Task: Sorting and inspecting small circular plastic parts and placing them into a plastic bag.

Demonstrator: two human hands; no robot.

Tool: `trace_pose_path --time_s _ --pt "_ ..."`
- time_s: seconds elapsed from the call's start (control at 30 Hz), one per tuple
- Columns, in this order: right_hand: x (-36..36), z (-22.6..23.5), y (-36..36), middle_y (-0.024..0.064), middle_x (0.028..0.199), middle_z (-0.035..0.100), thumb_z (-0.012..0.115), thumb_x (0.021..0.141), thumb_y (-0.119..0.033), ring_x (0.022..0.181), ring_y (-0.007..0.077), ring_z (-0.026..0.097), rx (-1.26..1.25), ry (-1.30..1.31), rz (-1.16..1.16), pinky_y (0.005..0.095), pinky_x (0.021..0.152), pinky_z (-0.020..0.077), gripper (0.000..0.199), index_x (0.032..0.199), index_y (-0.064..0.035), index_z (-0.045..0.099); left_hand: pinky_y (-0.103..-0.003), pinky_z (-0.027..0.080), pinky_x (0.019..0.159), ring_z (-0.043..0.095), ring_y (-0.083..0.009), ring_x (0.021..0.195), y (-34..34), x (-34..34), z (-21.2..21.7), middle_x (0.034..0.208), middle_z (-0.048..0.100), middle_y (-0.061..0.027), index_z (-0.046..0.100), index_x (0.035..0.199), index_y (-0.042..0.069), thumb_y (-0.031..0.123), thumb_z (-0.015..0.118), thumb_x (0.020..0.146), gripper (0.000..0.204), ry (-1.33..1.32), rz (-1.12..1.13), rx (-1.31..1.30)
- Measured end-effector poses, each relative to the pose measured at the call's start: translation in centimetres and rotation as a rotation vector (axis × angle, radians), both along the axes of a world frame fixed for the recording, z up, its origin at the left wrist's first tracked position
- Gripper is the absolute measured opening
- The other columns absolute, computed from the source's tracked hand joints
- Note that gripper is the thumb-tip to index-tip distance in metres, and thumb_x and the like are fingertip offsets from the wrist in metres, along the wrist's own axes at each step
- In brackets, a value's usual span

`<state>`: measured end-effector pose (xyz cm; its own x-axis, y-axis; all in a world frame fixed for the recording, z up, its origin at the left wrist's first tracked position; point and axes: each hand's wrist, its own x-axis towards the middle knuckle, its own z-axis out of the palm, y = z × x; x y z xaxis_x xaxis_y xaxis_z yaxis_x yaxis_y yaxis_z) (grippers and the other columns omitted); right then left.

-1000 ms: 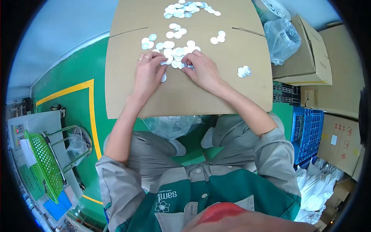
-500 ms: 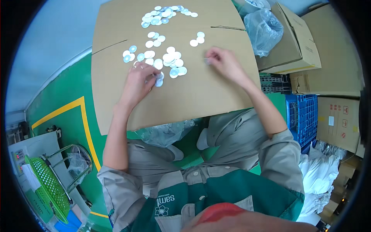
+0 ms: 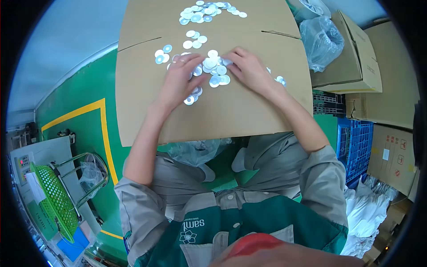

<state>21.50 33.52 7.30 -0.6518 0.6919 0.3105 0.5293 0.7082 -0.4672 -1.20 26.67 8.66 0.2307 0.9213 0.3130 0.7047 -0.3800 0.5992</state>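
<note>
Thin round discs, white and pale blue, lie in loose groups on a brown cardboard surface. My left hand (image 3: 181, 82) arches over several discs beside the central pile (image 3: 212, 64), thumb and index finger apart. Just below its thumb lies a small overlapping stack of discs (image 3: 191, 98). My right hand (image 3: 250, 73) is at the pile's right edge, its fingertips pinching a pale disc (image 3: 227, 62); the fingers partly cover it. Near my right wrist sits a little cluster of discs (image 3: 280, 80). Some discs under both hands are hidden.
A large heap of discs (image 3: 200, 14) spreads along the far side of the cardboard (image 3: 240, 113). Smaller groups (image 3: 163, 55) lie at the left. Cardboard boxes (image 3: 356, 53), a clear plastic bag (image 3: 321, 42) and blue crates (image 3: 353, 147) stand right; a green basket (image 3: 53, 200) is lower left.
My right hand has moved left to the central pile, uncovering discs by its wrist. My left hand's thumb has come away from the near stack. The whole view has shifted slightly.
</note>
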Motion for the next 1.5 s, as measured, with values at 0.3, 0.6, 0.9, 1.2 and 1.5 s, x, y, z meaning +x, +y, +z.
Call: trace_pose_path --time_s 0.3,0.6,0.9,1.2,1.5 --pt "2.5 1.4 0.0 0.0114 0.099 0.066 0.062 0.084 -0.005 0.093 0.0289 0.062 -0.052 -0.019 0.011 0.0375 0.083 0.0498 0.024 0.108 -0.006 0.066 -0.038 0.05 0.074 0.063 -0.0268 0.085 0.7 -0.7 -1.5 0.092 0.069 -0.0086 0.071 0.099 0.007 0.009 0.067 0.083 0.017 -0.071 0.151 0.05" --pt "-0.8 0.0 -0.9 0.0098 0.113 0.062 0.064 0.086 -0.013 0.108 0.0274 0.055 -0.221 -0.018 0.239 0.0385 0.093 0.0459 0.028 0.114 -0.007 0.064 -0.025 0.047 0.06 0.061 -0.0086 0.065 -1.8 -5.2 1.7 0.066 0.063 -0.0037 0.066 0.088 0.0 0.008 0.076 0.072 0.02 -0.204 0.227 -0.704" --pt "-3.7 -1.6 -0.3 0.0071 0.124 0.06 0.068 0.083 -0.021 0.112 0.0282 0.052 0.093 -0.007 0.162 0.0408 0.098 0.0417 0.037 0.117 -0.0089 0.064 -0.035 0.051 0.073 0.063 -0.0225 0.082 -1.0 -4.3 0.3 0.09 0.065 -0.011 0.068 0.098 0.005 0.018 0.081 0.07 0.034 -0.084 0.174 -0.268" --pt "-4.0 2.0 -2.9 0.0092 0.09 0.063 0.064 0.084 -0.01 0.09 0.0278 0.061 -0.195 -0.108 0.325 0.0376 0.081 0.0495 0.014 0.095 -0.0034 0.066 -0.034 0.05 0.069 0.062 -0.0222 0.074 -4.1 -5.8 0.4 0.082 0.062 -0.0097 0.069 0.083 0.005 0.005 0.07 0.074 0.009 0.194 0.1 -0.263" --pt "-6.0 -0.9 -3.8 0.0038 0.101 0.063 0.066 0.084 -0.017 0.098 0.0235 0.058 0.104 -0.071 0.301 0.0365 0.083 0.0497 0.024 0.106 -0.0091 0.065 -0.03 0.05 0.07 0.06 -0.0172 0.074 -6.0 -7.5 0.4 0.088 0.061 -0.0082 0.067 0.096 0.002 0.004 0.077 0.071 0.027 0.043 0.163 -0.349"
